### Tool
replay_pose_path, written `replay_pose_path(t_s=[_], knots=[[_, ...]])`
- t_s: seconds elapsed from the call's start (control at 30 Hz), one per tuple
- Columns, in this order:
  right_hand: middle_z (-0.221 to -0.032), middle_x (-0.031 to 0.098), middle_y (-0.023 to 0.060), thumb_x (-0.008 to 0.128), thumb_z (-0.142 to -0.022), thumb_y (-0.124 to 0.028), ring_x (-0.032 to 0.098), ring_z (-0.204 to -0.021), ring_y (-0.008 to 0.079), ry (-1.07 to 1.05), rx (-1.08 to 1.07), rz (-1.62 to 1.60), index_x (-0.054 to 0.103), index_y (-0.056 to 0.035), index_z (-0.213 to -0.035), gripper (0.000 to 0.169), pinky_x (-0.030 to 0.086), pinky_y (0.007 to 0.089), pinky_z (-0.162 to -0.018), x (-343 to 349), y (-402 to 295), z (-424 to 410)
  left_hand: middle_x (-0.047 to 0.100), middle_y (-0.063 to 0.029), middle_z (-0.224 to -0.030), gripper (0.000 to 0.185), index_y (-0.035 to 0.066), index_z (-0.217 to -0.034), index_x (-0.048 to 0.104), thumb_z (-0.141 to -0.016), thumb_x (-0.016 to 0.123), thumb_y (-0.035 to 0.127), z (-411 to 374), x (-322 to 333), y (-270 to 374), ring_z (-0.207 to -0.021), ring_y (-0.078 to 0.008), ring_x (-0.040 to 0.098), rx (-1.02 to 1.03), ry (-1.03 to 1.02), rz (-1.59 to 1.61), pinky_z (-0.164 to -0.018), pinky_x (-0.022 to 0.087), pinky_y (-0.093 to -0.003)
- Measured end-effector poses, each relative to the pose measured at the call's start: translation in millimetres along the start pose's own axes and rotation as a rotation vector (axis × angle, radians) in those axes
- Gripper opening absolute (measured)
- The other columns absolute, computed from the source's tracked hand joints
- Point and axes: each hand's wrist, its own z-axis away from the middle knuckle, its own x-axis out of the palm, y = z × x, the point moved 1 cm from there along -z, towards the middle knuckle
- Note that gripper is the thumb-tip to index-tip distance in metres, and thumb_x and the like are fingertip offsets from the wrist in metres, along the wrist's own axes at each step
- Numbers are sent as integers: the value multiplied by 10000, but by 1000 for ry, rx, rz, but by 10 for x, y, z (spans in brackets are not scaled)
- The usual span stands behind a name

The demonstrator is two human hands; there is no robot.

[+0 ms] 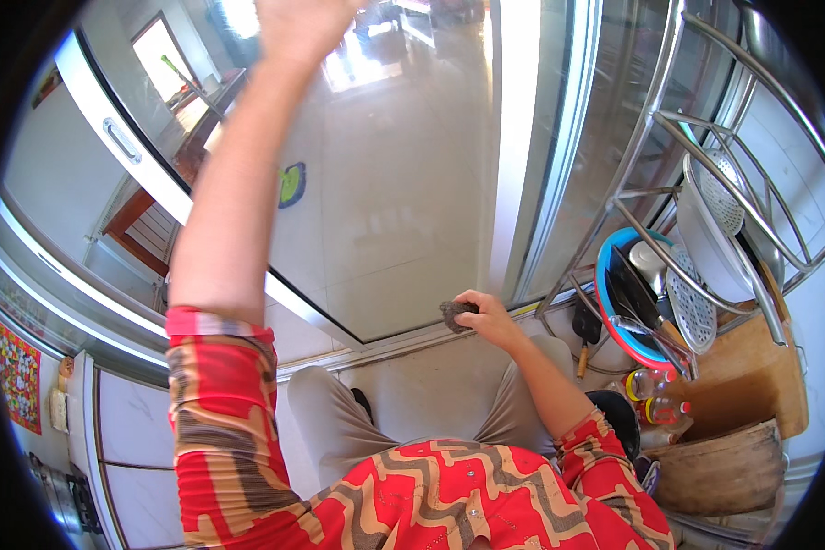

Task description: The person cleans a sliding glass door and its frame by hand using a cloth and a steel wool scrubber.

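Observation:
My right hand (493,320) grips a dark, frizzy scouring pad (456,317), which looks like steel wool. It is low before my knees, near the bottom rail of a glass sliding door (399,213). The door has a white metal frame, and a tiled floor shows through the pane. My left arm stretches far up and forward across the door. At the top edge of the picture my left hand (302,31) is blurred and partly cut off, so its fingers and anything in them are hidden. A recessed door pull (122,140) lies left of that arm.
On the right stands a metal tube rack (650,130) with a blue-and-red basin (608,265) of kitchen utensils and a white basin (711,234). Below are plastic bottles (660,409) and wooden boards (722,467). At left is a tiled cabinet (134,426) beside a stove (62,495).

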Motion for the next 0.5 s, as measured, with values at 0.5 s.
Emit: replay_pose_path(t_s=[0.5], knots=[[-857, 681, 105, 660, -774, -132, 619, -788, 183, -26, -29, 96, 651, 21, -1064, 328, 500, 325, -724, -5, 21, 75, 383, -64, -1549, 431, 40, -1116, 675, -834, 681, 366, 1372, -52, 642, -1378, -282, 412, 260, -564, 343, -1078, 371, -451]])
